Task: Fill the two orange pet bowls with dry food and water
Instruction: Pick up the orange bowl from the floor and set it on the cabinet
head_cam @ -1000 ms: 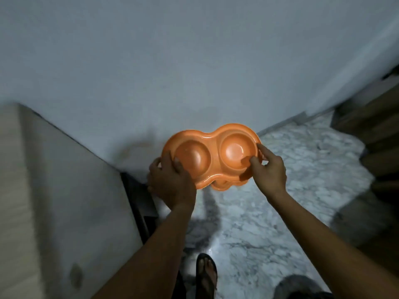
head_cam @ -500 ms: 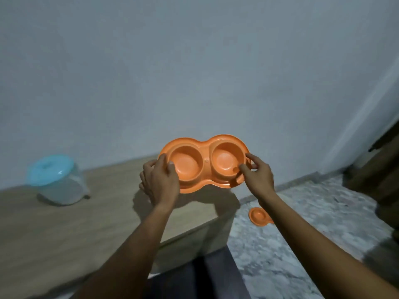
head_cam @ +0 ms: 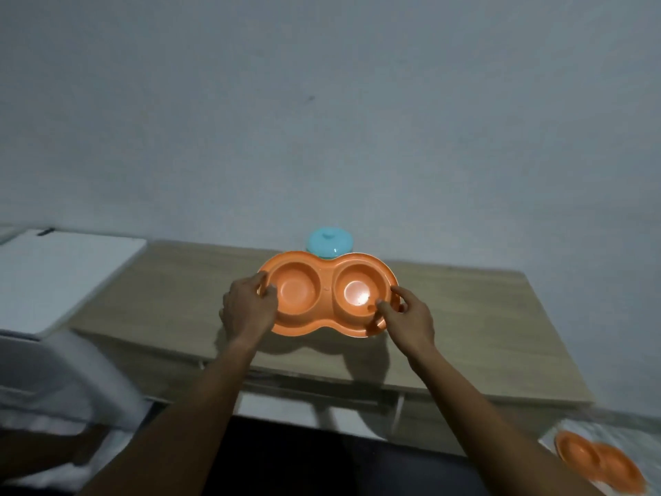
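An orange double pet bowl [head_cam: 327, 293] with two round empty wells is held just above the wooden table [head_cam: 475, 323]. My left hand [head_cam: 246, 309] grips its left end, thumb on the rim. My right hand [head_cam: 411, 322] grips its right end, thumb inside the right well's edge. A second orange double bowl [head_cam: 599, 465] lies on the floor at the bottom right, blurred. Behind the held bowl stands a container with a light blue lid [head_cam: 331, 241], mostly hidden by the bowl.
A white flat board or box [head_cam: 60, 273] lies on the table's left part. A pale blurred chair back [head_cam: 71, 381] is at the lower left. A grey wall rises right behind the table. Dark space lies under the table's front edge.
The view swung left and the bowl now hovers over the table's middle, in front of the blue-lidded container. Both hands keep their grip. A second orange bowl shows on the floor.
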The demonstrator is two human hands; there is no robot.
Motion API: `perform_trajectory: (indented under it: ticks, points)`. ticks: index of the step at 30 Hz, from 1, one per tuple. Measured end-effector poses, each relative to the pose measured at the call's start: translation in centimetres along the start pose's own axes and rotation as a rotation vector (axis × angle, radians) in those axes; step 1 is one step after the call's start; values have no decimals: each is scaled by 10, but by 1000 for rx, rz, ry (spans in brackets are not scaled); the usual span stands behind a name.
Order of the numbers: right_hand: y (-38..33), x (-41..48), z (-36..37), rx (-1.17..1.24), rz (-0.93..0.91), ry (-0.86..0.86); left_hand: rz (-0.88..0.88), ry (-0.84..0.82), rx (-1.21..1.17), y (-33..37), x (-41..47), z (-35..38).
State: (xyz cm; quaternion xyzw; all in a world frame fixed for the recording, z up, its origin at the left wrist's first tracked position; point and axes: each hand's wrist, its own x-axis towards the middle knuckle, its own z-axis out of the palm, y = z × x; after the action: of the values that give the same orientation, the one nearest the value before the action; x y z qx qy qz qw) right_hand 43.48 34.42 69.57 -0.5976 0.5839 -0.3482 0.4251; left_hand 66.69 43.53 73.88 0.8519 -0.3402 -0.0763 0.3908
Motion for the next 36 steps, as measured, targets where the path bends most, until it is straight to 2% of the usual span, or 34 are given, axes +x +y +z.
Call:
perform_trajectory:
  ticks: [6, 11, 17, 23, 26, 31, 36]
  points:
    - [-5, -2, 85, -83, 43, -44, -85, -140, 8, -74, 45, -16]
    - [10, 14, 146, -126, 236, 9, -64, -331, 27, -124, 91, 2]
    - [22, 25, 178, -203, 330, 119, -6, -447, 20, -154, 124, 25]
    - [29, 27, 192, -249, 342, 183, 72, -534, 18, -167, 140, 29]
    - [30, 14, 197, -276, 317, 211, 102, -505, -20, -176, 133, 25]
    - [25, -48, 221, -186, 132, 285, 129, -296, -112, -212, 92, 10]
    - [66, -119, 255, -121, 41, 140, 178, -254, -61, -272, 34, -1]
